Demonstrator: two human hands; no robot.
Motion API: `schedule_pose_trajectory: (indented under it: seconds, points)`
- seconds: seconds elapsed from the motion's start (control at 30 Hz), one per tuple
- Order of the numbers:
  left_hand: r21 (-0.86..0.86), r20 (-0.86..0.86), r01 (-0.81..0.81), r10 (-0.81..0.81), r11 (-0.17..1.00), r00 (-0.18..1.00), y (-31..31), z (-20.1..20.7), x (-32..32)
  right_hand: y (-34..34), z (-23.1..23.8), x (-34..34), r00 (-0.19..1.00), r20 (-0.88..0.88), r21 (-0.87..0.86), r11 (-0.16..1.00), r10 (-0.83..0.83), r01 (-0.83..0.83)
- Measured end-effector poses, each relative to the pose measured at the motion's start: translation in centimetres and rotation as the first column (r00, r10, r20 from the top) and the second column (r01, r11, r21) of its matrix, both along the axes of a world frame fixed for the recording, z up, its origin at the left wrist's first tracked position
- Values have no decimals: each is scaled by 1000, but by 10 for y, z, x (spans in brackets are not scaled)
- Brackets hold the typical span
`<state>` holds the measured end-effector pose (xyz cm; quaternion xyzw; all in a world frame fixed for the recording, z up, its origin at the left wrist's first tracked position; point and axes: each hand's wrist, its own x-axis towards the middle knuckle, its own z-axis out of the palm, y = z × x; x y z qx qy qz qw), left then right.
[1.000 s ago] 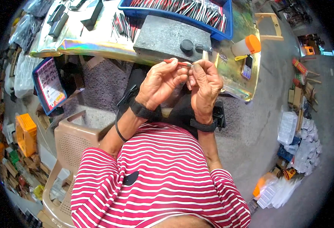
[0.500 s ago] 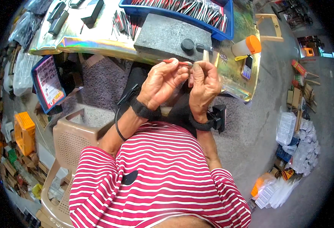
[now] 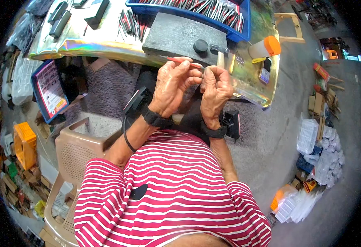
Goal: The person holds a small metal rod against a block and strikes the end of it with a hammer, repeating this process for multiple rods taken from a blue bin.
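In front of the table's near edge, both hands meet over a slim red pen-like stick (image 3: 173, 59). My left hand (image 3: 170, 88) pinches it between thumb and fingertips, its red end showing past the fingers on the left. Closed around the stick's other end are the thumb and fingers of my right hand (image 3: 216, 88), which hide that tip. Just beyond the hands lies a grey stone-like block (image 3: 176, 35) with a round black knob-like piece (image 3: 200, 46) on it. Beside that is a hammer (image 3: 220, 59) with a pale handle.
A blue tray (image 3: 248, 24) of red, black and silver sticks stands behind the block, with a loose pile of sticks (image 3: 132, 25) to its left. An orange-capped bottle (image 3: 267, 47) and a phone (image 3: 264, 71) lie right. A beige plastic chair (image 3: 75, 144) stands left.
Both hands have shifted slightly left in view, along with the whole scene. The stick now slants more, and more of its red end shows past the left fingers.
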<state>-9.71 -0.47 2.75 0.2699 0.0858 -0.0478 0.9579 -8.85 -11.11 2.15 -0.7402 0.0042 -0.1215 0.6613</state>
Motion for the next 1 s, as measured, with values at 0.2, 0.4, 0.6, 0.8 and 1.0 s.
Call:
schedule_pose_trajectory:
  seconds: [0.2, 0.4, 0.6, 0.8, 1.0]
  points:
    - [136, -3, -14, 14, 991, 1000, -5, 2, -1, 4, 1, -1, 997, -69, 199, 980, 35, -21]
    - [37, -36, 49, -48, 998, 998, 0, -9, 1, 6, 4, -4, 992, -54, 237, 966, 115, -99]
    - [-238, -82, 107, -129, 965, 988, 8, -24, 3, 7, 8, -10, 973, -96, 325, 930, 210, -169]
    - [-182, -88, 60, -78, 981, 993, 7, -24, 2, 7, 10, -9, 964, -127, 332, 926, 234, -181]
    - [-21, -77, 53, -54, 998, 996, 10, -19, 0, 6, 7, -7, 958, -170, 364, 918, 233, -159]
